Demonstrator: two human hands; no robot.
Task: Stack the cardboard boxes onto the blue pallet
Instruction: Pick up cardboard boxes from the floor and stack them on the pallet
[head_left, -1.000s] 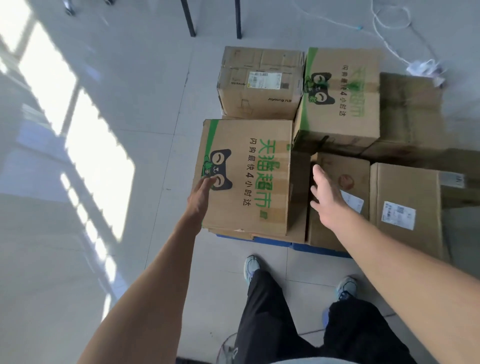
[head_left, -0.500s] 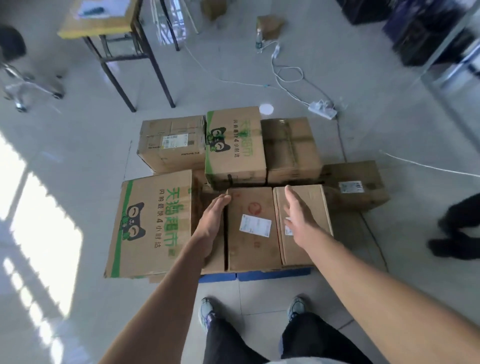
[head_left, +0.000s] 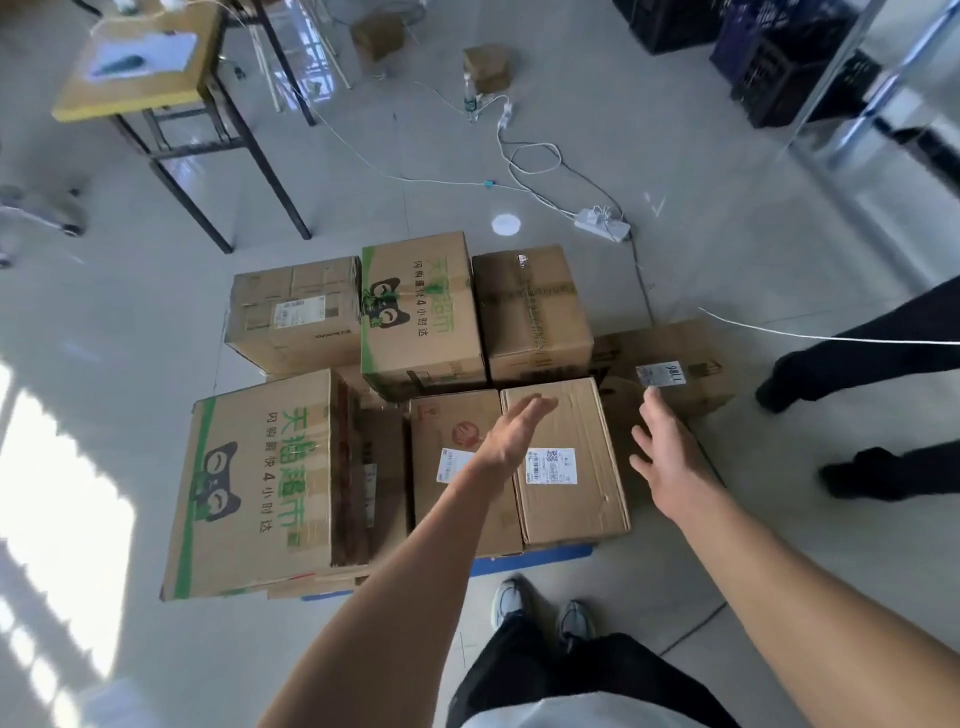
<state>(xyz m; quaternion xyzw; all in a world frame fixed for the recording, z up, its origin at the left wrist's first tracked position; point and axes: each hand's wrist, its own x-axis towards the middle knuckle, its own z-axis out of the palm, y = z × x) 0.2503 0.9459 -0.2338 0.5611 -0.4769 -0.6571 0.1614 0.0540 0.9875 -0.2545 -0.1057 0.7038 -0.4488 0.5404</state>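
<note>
Several cardboard boxes stand packed together on the blue pallet, of which only a strip of front edge shows. A large box with green print is at the front left. Beside it stand a box with a red stamp and a plain box with a white label. My left hand hovers open, fingers together, over the seam between those two. To the right of the labelled box my right hand is spread open, above a low box. Neither hand holds anything.
A yellow-topped table with black legs stands at the back left. White cables and a power strip lie on the floor behind the boxes. Another person's legs stand at the right. Dark crates are at the back right.
The view has swung up and to the right. Both hands have moved right, from the large green-print box to the two smaller front boxes, and my right hand is now past the labelled box.
</note>
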